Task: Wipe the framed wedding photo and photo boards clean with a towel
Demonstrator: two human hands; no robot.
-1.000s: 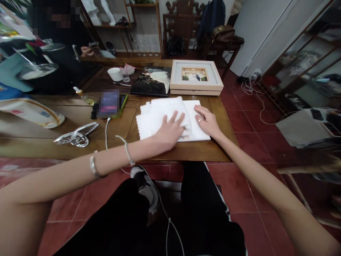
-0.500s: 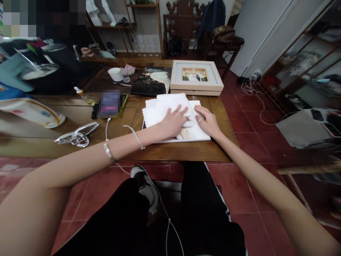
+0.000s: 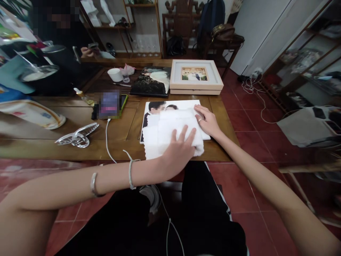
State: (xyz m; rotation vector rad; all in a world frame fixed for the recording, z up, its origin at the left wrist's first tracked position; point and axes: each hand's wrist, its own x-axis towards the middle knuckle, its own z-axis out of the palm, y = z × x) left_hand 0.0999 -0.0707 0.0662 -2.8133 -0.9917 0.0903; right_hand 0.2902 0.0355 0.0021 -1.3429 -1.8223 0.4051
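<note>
A flat photo print (image 3: 173,105) lies on the wooden table (image 3: 117,124) near its front edge. A white folded cloth (image 3: 165,131) covers the print's lower part. My left hand (image 3: 179,151) presses flat on the cloth with fingers spread, at the table's front edge. My right hand (image 3: 209,122) rests flat on the print's right side, fingers stretched out, a ring on one finger. The upper strip of the print shows uncovered.
A framed photo in a white frame (image 3: 196,76) and a dark photo print (image 3: 153,81) lie behind. A phone (image 3: 110,105) with a cable, a hair claw (image 3: 77,137), a white cup (image 3: 115,74) and a small bottle (image 3: 84,96) sit at left. Another person sits at the far left.
My left hand has drawn the cloth down from the print's top toward the front edge, uncovering the upper part of the picture. My right hand has stayed in place.
</note>
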